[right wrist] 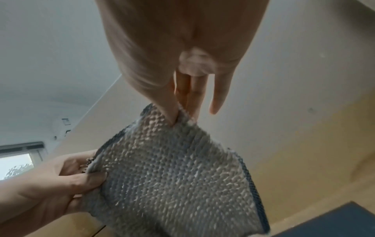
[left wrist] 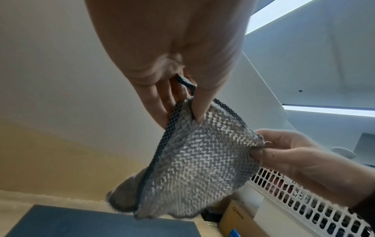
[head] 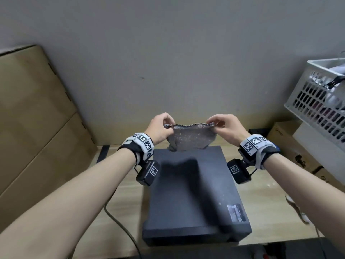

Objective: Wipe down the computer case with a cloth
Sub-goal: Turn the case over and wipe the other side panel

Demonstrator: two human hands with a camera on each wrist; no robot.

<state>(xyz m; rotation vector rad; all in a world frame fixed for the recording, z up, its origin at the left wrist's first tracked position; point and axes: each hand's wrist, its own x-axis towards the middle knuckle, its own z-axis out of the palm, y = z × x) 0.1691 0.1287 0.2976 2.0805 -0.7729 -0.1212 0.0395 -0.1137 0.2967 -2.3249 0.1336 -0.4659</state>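
A grey knitted cloth hangs in the air, stretched between both hands above the far end of the case. My left hand pinches its upper left corner and my right hand pinches its upper right corner. The black computer case lies flat on the wooden table below, with a small label near its front right corner. The left wrist view shows the cloth pinched by my left hand. The right wrist view shows the cloth pinched by my right hand.
Large cardboard sheets lean against the wall at the left. A white perforated basket sits on cardboard boxes at the right. A grey cable runs across the table left of the case.
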